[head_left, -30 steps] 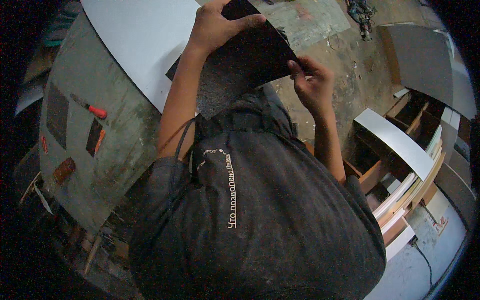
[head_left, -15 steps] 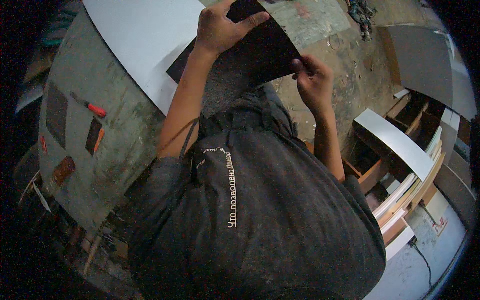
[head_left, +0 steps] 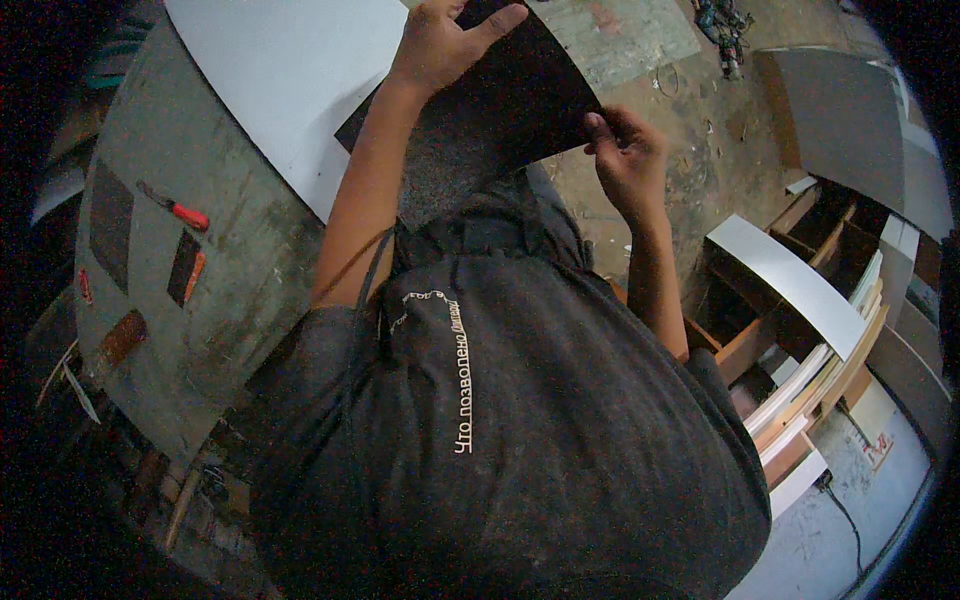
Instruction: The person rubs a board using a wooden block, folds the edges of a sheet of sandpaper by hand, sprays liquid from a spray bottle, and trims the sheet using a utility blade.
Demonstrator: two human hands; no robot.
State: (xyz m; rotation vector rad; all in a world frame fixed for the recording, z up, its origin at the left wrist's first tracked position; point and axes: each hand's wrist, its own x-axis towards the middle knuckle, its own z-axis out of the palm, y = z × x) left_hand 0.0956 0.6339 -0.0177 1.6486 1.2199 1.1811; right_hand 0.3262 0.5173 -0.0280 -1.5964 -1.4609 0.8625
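A stiff, thin black sheet [head_left: 500, 110] with a dull face is held in front of my body, over my lap. My left hand [head_left: 440, 45] grips it at its upper left, thumb stretched across the dark face; the other fingers are partly cut off by the top of the picture. At the sheet's right corner, my right hand [head_left: 630, 150] pinches the edge between thumb and curled fingers. Beneath the sheet's left corner lies a large white panel [head_left: 270, 80] on the greenish worktable [head_left: 260, 240].
Left on the table lie a red-handled tool [head_left: 188, 215], an orange cutter [head_left: 194, 278], a dark flat piece [head_left: 110, 225] and a brown block [head_left: 123, 338]. To the right stand a wooden compartment box [head_left: 745, 350], a white strip [head_left: 790, 285] and stacked boards [head_left: 810, 390].
My left hand has shifted slightly up and to the left along with the black sheet. The right hand keeps its pinch on the corner, nearly unmoved.
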